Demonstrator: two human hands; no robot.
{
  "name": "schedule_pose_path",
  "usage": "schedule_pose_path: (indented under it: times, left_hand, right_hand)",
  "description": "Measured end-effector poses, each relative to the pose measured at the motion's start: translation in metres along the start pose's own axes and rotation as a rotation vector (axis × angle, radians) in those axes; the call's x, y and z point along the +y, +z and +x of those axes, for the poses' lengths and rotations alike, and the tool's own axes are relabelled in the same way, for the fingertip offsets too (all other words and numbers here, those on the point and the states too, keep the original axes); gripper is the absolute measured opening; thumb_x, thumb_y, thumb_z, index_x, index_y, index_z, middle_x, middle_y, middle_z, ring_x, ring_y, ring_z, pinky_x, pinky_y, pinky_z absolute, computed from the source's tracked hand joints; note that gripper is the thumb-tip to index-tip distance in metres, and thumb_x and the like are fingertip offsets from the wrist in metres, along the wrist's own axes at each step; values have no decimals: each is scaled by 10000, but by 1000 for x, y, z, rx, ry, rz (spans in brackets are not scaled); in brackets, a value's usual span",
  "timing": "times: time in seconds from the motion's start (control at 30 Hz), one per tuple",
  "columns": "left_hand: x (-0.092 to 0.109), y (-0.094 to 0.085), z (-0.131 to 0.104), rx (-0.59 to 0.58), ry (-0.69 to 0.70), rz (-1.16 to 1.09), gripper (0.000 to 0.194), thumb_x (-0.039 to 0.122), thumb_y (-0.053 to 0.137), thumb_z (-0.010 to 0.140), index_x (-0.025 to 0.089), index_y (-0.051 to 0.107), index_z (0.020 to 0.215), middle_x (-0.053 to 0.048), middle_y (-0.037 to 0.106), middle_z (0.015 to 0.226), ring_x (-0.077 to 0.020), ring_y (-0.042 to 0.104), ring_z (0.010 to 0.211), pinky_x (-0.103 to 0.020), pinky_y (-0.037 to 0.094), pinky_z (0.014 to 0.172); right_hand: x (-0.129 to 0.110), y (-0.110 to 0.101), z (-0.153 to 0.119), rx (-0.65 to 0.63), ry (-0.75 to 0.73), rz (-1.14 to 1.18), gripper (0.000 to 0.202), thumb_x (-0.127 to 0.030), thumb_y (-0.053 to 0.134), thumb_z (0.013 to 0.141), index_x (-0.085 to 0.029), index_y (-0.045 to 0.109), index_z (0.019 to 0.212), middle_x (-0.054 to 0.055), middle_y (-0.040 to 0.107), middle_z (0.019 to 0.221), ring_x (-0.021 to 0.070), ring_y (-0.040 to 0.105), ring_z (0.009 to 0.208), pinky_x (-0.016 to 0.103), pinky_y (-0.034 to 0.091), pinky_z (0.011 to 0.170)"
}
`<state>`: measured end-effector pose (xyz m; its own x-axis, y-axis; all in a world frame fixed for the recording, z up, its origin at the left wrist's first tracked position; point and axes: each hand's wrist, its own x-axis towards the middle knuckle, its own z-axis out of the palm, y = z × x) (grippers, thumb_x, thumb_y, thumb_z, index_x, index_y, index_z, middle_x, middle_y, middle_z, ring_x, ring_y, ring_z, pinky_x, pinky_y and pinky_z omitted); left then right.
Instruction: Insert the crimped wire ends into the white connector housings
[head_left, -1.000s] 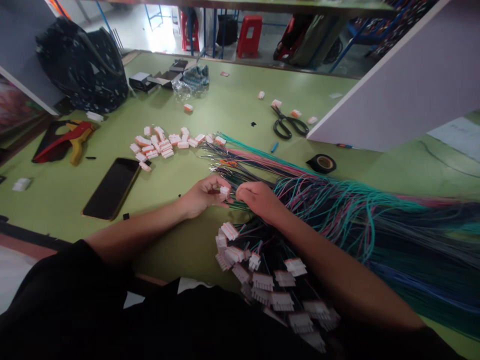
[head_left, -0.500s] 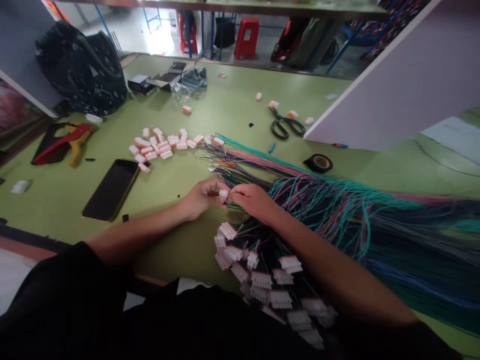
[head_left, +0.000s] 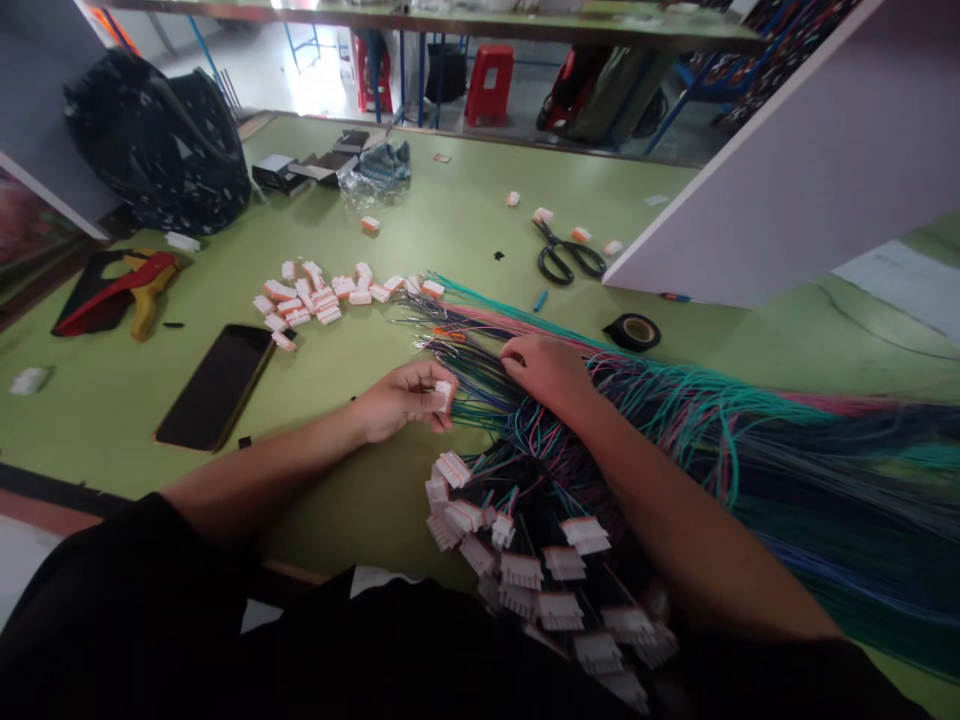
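Observation:
Pinched in my left hand (head_left: 405, 402) is a white and orange connector (head_left: 443, 396), just left of the wire bundle. My right hand (head_left: 546, 372) rests over the dark wires (head_left: 480, 368), its thumb and fingertips closed together; whatever lies between them is too small to make out. Green and pink wires (head_left: 675, 385) run off to the right under my right forearm. Near my body, many wired connectors (head_left: 521, 571) hang in a cluster. A pile of loose connectors (head_left: 307, 295) lies beyond my left hand.
A phone (head_left: 216, 386) lies left of my left forearm, with a red and yellow tool (head_left: 124, 290) beyond it. Black scissors (head_left: 566, 255) and a tape roll (head_left: 632, 331) sit behind the wires. A dark bag (head_left: 161, 145) stands back left; a white panel (head_left: 780, 160) rises at right.
My right hand has moved away from the connector, right and slightly up onto the dark wires. My left hand still holds the connector, now more exposed. The view has shifted slightly.

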<state>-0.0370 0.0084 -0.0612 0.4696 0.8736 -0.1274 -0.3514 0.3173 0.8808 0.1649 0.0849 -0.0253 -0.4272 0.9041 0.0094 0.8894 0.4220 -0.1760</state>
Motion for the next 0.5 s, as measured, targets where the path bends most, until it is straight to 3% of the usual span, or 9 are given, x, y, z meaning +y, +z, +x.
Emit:
schedule_pose_path:
  times: [0.1, 0.2, 0.3, 0.4, 0.5]
  left_hand:
    - [0, -1, 0, 2, -11, -19, 265, 188, 702, 688, 130, 529, 880, 11, 628, 642, -111, 645, 568, -193, 510, 514]
    - [0, -2, 1, 1, -26, -42, 279, 185, 704, 684, 131, 524, 891, 14, 625, 649, -115, 649, 572, -196, 513, 515]
    - [0, -3, 1, 7, -29, -56, 296, 201, 719, 675, 134, 521, 885, 18, 622, 655, -115, 649, 570, -196, 515, 514]
    - [1, -2, 1, -1, -35, -52, 300, 214, 723, 679, 132, 516, 880, 15, 623, 653, -117, 651, 575, -195, 516, 519]
    - [1, -2, 2, 1, -33, -57, 317, 222, 733, 674, 129, 514, 882, 17, 621, 649, -120, 653, 576, -197, 518, 518]
  right_hand:
    - [3, -2, 0, 54, 111, 110, 150, -183, 491, 701, -193, 640, 700, 51, 660, 743, 184, 565, 690, 287, 363, 600]
    - [7, -3, 0, 121, 227, 416, 146, -192, 483, 672, -178, 619, 724, 17, 609, 637, 144, 529, 570, 277, 389, 576]
    - [-1, -3, 0, 108, 154, 619, 241, -217, 489, 688, -156, 625, 877, 13, 620, 664, 123, 526, 542, 266, 415, 575]
    - [-17, -6, 0, 25, -27, 328, 246, -225, 485, 747, -157, 651, 915, 67, 675, 793, 163, 592, 700, 282, 419, 657]
    - [-21, -20, 0, -112, 58, -108, 244, -153, 431, 769, -154, 674, 777, 122, 687, 816, 214, 608, 777, 303, 393, 647]
